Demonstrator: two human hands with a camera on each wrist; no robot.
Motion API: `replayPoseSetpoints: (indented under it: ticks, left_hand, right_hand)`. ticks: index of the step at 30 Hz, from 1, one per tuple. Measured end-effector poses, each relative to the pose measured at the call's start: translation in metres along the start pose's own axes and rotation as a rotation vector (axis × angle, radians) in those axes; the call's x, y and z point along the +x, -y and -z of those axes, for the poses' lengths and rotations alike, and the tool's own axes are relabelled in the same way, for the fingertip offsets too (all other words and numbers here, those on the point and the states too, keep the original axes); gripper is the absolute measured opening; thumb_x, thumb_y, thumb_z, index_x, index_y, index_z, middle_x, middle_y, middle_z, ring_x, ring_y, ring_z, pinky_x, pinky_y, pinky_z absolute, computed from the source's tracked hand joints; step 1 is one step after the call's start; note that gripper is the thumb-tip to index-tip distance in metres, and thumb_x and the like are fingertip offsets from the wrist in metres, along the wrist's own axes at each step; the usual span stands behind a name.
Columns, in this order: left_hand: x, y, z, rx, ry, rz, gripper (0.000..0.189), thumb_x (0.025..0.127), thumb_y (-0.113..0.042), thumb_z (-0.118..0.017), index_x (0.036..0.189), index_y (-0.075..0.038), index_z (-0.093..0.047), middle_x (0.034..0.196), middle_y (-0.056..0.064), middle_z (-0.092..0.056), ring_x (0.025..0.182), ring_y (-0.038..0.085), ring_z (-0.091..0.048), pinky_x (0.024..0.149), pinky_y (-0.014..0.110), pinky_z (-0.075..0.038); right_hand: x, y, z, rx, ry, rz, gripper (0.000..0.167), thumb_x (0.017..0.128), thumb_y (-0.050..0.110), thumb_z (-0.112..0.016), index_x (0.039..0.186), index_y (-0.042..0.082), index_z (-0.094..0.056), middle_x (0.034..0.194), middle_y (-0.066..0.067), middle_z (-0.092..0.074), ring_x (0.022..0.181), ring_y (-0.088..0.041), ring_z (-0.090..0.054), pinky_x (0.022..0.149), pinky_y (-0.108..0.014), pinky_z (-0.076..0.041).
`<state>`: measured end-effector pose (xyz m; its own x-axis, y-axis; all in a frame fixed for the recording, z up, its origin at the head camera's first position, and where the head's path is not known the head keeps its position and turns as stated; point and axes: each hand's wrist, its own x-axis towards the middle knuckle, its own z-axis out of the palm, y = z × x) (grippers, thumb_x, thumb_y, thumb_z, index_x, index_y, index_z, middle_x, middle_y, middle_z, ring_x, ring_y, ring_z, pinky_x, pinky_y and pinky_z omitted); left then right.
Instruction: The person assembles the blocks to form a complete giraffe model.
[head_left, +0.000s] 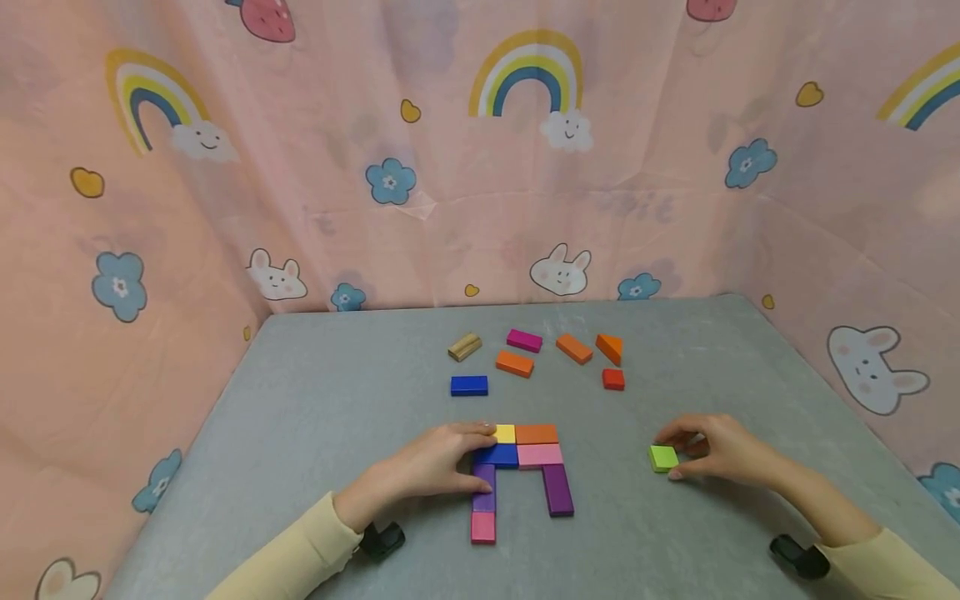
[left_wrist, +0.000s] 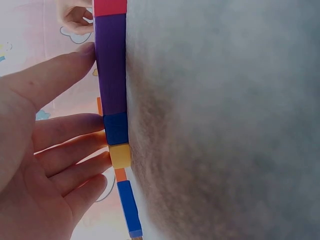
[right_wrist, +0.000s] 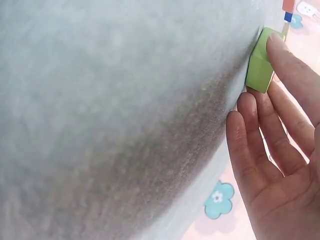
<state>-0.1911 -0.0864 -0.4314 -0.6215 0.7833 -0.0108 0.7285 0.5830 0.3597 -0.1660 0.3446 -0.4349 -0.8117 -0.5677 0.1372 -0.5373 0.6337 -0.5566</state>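
In the head view my left hand (head_left: 446, 462) rests on the left part of a block figure laid flat. Its fairly straight fingers touch the yellow block (head_left: 506, 433) and the blue block (head_left: 498, 454), while the thumb lies at the purple block (head_left: 484, 492). A pink block (head_left: 483, 527) sits below that one. An orange block (head_left: 536, 434), a light pink block (head_left: 540, 454) and a dark purple block (head_left: 558, 490) form the right part. To the right, my right hand (head_left: 720, 447) pinches a lime green block (right_wrist: 260, 62) between thumb and fingers, low at the table.
Behind the figure lie loose blocks: blue (head_left: 468, 386), wood-coloured (head_left: 465, 347), magenta (head_left: 524, 340), two orange ones (head_left: 514, 363), an orange triangle (head_left: 611, 349) and a red one (head_left: 613, 379). A patterned pink curtain (head_left: 465, 225) surrounds the grey table (head_left: 337, 375).
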Motion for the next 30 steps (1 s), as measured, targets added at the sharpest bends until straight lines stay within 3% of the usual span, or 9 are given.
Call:
replayPoseSetpoints:
  ticks: [14, 23, 30]
  left_hand:
    - [0.001, 0.001, 0.000, -0.029, -0.025, -0.011, 0.059, 0.082, -0.043, -0.072, 0.130, -0.012, -0.058, 0.142, 0.002, -0.050, 0.130, 0.016, -0.048, 0.105, 0.036, -0.041]
    - [0.003, 0.001, 0.002, -0.082, -0.037, -0.016, 0.056, 0.080, -0.035, -0.076, 0.130, -0.014, -0.058, 0.140, 0.000, -0.052, 0.129, 0.014, -0.049, 0.104, 0.035, -0.042]
    - [0.004, 0.004, 0.001, -0.136, -0.032, -0.004, 0.055, 0.079, -0.032, -0.077, 0.129, -0.017, -0.060, 0.137, -0.002, -0.055, 0.126, 0.013, -0.051, 0.103, 0.033, -0.043]
  right_hand:
    - [0.007, 0.007, 0.002, -0.004, 0.035, -0.018, 0.032, 0.075, 0.032, -0.079, 0.099, 0.014, -0.069, 0.092, 0.003, -0.069, 0.080, -0.002, -0.064, 0.066, -0.027, -0.056]
    - [0.021, 0.024, -0.004, -0.052, 0.015, -0.011, 0.032, 0.075, 0.039, -0.078, 0.099, 0.020, -0.069, 0.091, 0.010, -0.068, 0.079, -0.001, -0.065, 0.068, -0.025, -0.056]
    - [0.037, 0.044, -0.010, -0.019, 0.042, 0.032, 0.035, 0.075, 0.041, -0.077, 0.100, 0.018, -0.069, 0.092, 0.010, -0.070, 0.079, -0.002, -0.065, 0.070, -0.026, -0.056]
